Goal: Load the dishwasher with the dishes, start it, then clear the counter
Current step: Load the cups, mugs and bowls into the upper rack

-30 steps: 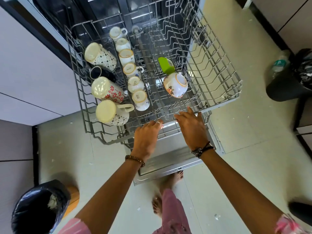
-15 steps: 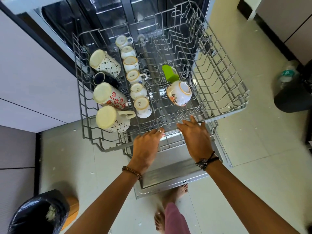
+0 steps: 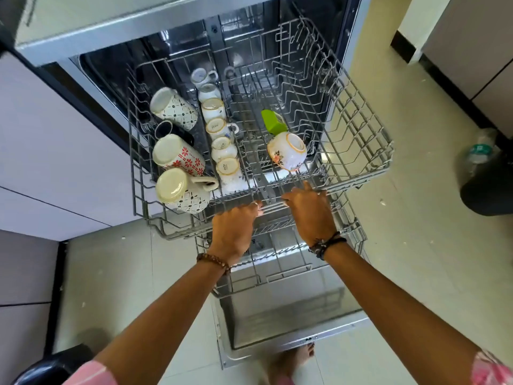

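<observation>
Both hands sit at the front edge of the grey wire upper rack, side by side near its middle. The left hand curls its fingers over the front rail; the right hand lies across the rail with fingers bent over it and thumb raised, a grip that likely serves to slide the rack on its runners. Along the rack's left edge lie three tall patterned ceramic mugs on their sides, with a row of small gold-rimmed white cups beside them, mouths turned away so water drains. Toward the middle rests a round floral teacup touching a green plastic piece. Below, the steel dishwasher door hangs open under the lower wire rack.
</observation>
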